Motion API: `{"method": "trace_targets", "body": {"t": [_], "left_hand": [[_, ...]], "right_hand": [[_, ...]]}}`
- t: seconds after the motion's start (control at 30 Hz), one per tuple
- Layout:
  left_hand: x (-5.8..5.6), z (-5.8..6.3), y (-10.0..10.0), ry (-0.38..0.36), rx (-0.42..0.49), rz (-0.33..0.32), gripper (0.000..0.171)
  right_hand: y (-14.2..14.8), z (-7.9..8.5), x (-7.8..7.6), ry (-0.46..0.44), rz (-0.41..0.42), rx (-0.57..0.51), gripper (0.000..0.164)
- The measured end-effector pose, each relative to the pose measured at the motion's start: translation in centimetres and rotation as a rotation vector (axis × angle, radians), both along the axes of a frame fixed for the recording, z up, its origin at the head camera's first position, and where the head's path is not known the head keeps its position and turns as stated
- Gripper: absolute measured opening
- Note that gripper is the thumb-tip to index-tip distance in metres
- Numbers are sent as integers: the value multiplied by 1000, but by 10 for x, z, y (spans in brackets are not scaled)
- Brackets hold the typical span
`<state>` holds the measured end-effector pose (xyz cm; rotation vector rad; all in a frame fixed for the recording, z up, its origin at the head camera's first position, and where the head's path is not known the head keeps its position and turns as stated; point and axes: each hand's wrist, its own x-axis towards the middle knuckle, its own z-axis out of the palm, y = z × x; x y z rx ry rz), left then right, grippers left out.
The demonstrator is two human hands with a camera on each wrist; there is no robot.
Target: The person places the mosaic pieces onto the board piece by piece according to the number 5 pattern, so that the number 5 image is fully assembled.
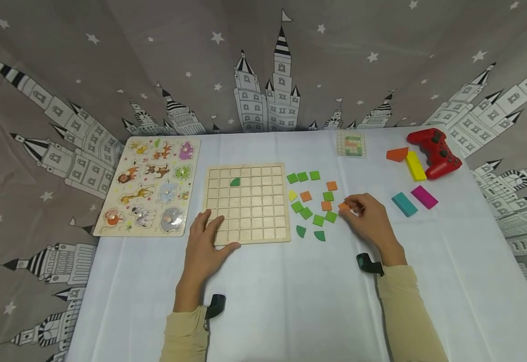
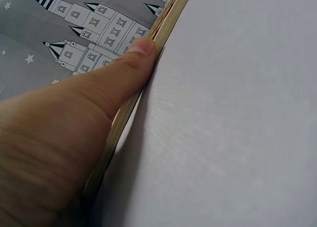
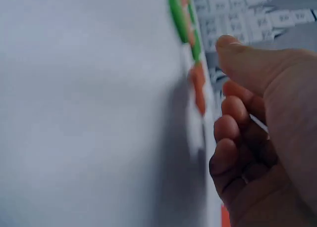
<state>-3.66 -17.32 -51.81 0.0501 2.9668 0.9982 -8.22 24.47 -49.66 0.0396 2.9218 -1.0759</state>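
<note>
A wooden grid board [image 1: 249,235] lies flat, with one dark green quarter-circle tile [image 1: 235,182] in its upper left part. My left hand [image 1: 204,251] rests on the board's lower left corner, fingers spread over it. In the left wrist view the thumb [image 2: 116,83] lies along the board's side edge. To the right of the grid, my right hand [image 1: 372,221] is beside an orange tile [image 1: 343,206], its loosely bent fingers [image 3: 233,108] and thumb apart with nothing between them. Scattered between board and hand are green square tiles [image 1: 318,220], orange squares [image 1: 306,196], a yellow square [image 1: 292,195] and green quarter-circles [image 1: 319,236].
An animal peg puzzle [image 1: 150,186] lies at the left. A small pattern card [image 1: 351,144] is at the back. Farther right are a red game controller [image 1: 435,153], an orange piece [image 1: 397,154], and yellow [image 1: 415,166], teal [image 1: 404,204] and magenta [image 1: 424,197] blocks.
</note>
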Motion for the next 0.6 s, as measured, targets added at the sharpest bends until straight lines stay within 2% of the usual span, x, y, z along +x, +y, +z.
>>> {"method": "trace_targets", "body": {"t": [0.13,0.37,0.6], "left_hand": [[0,0,-2,7,-5,0,88],[1,-4,-1,10,-1,-8,88],[0,-3,-2,21,-6,-4,88]], "right_hand": [[8,-9,7,-20,-25,33,42],[6,-15,10,-15,-74,59,36],[6,-17,11,-20,-66,79,37]]}}
